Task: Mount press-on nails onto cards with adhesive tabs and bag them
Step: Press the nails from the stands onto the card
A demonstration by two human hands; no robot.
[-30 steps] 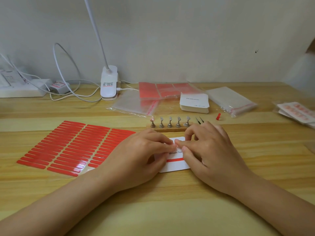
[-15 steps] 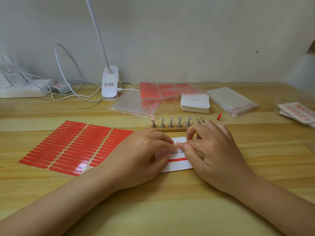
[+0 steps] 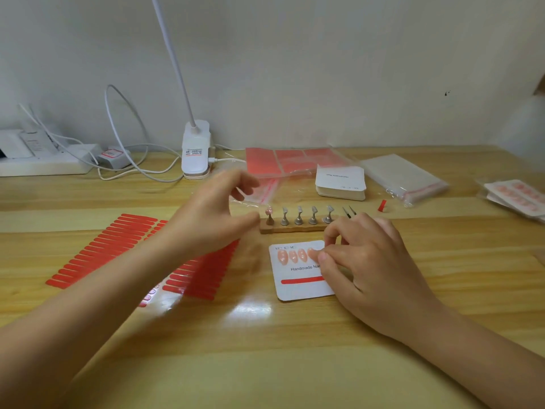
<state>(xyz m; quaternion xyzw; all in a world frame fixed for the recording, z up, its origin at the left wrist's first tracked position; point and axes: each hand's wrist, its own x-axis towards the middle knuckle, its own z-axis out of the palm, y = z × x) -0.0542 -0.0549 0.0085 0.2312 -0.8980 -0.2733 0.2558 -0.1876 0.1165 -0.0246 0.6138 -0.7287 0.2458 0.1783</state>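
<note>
A light wooden bench (image 3: pixel 265 364) fills the lower frame. Left of centre lies a sheet of red adhesive tabs (image 3: pixel 124 249). At centre a white card (image 3: pixel 298 286) lies flat, with a wooden nail stand (image 3: pixel 295 227) just above it. Toward the upper right sit a stack of cards (image 3: pixel 340 184), clear bags (image 3: pixel 404 178) and a red sheet (image 3: pixel 283 160). At upper left are a power strip (image 3: pixel 44 165) and a lamp base (image 3: pixel 195 152).
</note>
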